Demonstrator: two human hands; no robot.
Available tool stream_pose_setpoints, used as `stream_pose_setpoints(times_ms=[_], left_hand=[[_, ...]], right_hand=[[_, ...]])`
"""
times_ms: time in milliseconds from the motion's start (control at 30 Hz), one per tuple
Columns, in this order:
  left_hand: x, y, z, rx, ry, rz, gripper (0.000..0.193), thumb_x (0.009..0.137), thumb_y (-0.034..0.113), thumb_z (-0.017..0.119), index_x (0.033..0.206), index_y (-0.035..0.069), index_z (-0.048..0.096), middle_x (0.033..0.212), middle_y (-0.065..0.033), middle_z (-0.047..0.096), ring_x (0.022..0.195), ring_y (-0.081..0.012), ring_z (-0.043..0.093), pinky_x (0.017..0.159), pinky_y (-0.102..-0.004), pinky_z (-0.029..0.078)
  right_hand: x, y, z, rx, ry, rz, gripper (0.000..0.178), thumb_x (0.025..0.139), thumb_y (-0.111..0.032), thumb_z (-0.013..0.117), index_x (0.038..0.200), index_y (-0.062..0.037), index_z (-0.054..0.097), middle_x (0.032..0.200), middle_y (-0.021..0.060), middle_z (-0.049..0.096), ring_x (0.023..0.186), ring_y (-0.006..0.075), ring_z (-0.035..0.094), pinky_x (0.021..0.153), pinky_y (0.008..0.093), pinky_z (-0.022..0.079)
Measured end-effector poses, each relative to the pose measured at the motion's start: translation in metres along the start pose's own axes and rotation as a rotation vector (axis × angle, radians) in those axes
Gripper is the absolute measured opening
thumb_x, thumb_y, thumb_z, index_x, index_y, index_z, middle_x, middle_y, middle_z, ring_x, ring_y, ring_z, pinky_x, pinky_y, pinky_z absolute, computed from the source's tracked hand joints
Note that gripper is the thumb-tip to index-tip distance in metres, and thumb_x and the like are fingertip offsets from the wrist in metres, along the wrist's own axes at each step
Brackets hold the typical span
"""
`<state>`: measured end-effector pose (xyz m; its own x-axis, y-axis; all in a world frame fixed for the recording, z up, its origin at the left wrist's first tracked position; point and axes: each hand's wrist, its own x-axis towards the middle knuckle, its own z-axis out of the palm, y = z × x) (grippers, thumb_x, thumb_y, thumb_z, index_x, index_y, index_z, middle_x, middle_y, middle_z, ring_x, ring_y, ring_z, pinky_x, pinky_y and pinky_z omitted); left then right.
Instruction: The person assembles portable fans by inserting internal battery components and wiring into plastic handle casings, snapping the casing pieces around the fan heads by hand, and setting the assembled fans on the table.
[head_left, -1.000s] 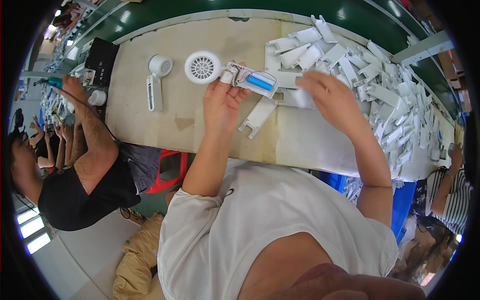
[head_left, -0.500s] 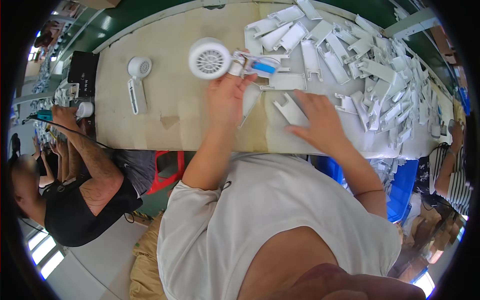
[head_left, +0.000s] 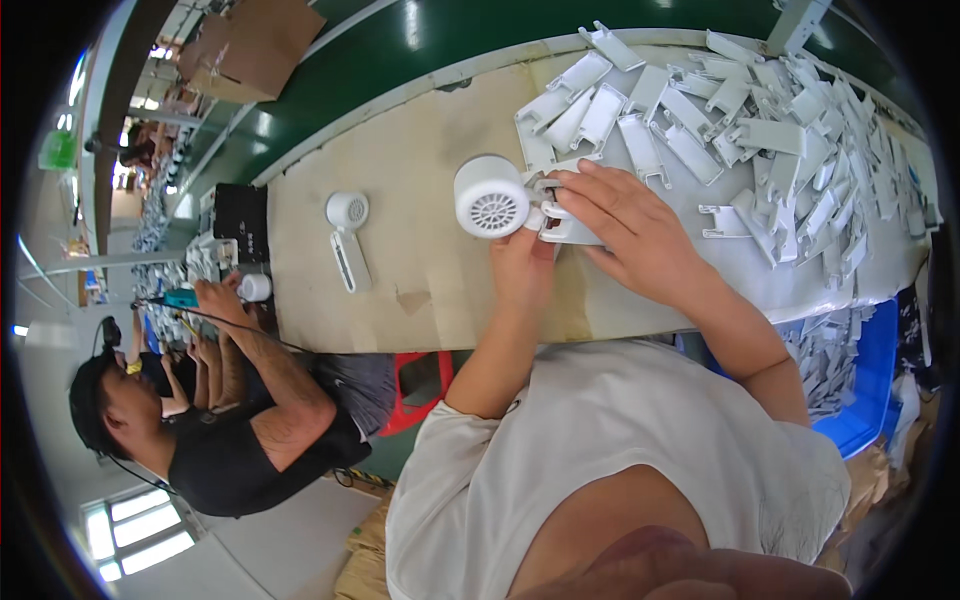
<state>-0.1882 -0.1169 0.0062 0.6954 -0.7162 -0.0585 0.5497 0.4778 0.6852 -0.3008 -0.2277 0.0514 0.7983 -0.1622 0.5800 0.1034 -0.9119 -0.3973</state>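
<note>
In front of me is a small white handheld fan with a round slotted head, held up over the table. My left hand is closed around it just below the head. A white plastic handle cover lies against the fan's handle, gripped under the fingers of my right hand. My fingers and the cover hide the inside of the handle, so I cannot tell whether the cover is seated.
Another white fan lies to the left. Loose white handle covers are heaped at the right. A blue bin of parts stands below the right edge. A co-worker holds a teal tool at far left, beside a black box.
My right hand has picked the cover off the table and brought it to the fan. The blue cylinder seen in the open handle is now hidden. The whole view has shifted.
</note>
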Motion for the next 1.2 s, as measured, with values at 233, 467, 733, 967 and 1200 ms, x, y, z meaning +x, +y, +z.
stream_pose_setpoints(times_ms=[233, 467, 733, 967, 1200], left_hand=[[-0.007, -0.009, -0.009, 0.011, 0.054, 0.053, 0.036, 0.083, 0.002, 0.057, 0.118, 0.002, 0.047, 0.115, -0.0099, 0.055, 0.107, -0.0197, 0.053, 0.09, -0.0357, 0.045], [-0.002, 0.004, 0.014, 0.126, 0.05, 0.254, 0.037, 0.083, 0.004, 0.059, 0.117, -0.001, 0.046, 0.111, -0.0152, 0.056, 0.105, -0.0259, 0.054, 0.093, -0.04, 0.043], [-0.007, 0.022, 0.03, 0.151, -0.058, 0.304, 0.041, 0.084, 0.023, 0.056, 0.117, 0.001, 0.044, 0.108, -0.0119, 0.055, 0.105, -0.0268, 0.052, 0.094, -0.0433, 0.04], [0.006, 0.032, 0.014, 0.23, -0.123, 0.233, 0.034, 0.08, 0.005, 0.058, 0.112, -0.004, 0.048, 0.096, -0.0149, 0.059, 0.092, -0.0256, 0.059, 0.082, -0.0378, 0.049], [0.023, 0.099, -0.067, 1.809, 0.267, 0.375, 0.032, 0.077, 0.01, 0.058, 0.107, 0.0, 0.053, 0.088, -0.0169, 0.06, 0.081, -0.0292, 0.059, 0.068, -0.0364, 0.045]], right_hand=[[0.002, 0.005, 0.012, 0.115, -0.029, 0.021, 0.068, 0.06, -0.003, 0.07, 0.124, -0.0071, 0.045, 0.129, 0.0097, 0.045, 0.119, 0.0307, 0.043, 0.097, 0.04, 0.037], [-0.001, 0.006, 0.008, 0.188, 0.128, 0.331, 0.064, 0.063, -0.015, 0.072, 0.122, -0.0053, 0.047, 0.125, 0.0126, 0.047, 0.118, 0.0295, 0.043, 0.098, 0.0385, 0.036], [-0.01, -0.001, 0.008, 0.77, 0.04, 0.461, 0.028, 0.076, -0.028, 0.067, 0.078, -0.0025, 0.054, 0.064, 0.0045, 0.047, 0.056, 0.0117, 0.044, 0.051, 0.0261, 0.037], [-0.023, 0.017, 0.05, 0.569, -0.013, 0.322, 0.037, 0.072, -0.04, 0.068, 0.073, -0.005, 0.056, 0.059, 0.0094, 0.05, 0.053, 0.0255, 0.051, 0.051, 0.0344, 0.04], [-0.025, 0.023, 0.059, 0.351, -0.032, 0.208, 0.022, 0.078, -0.028, 0.063, 0.09, -0.0098, 0.06, 0.076, 0.0052, 0.058, 0.074, 0.0254, 0.056, 0.065, 0.0357, 0.045]])
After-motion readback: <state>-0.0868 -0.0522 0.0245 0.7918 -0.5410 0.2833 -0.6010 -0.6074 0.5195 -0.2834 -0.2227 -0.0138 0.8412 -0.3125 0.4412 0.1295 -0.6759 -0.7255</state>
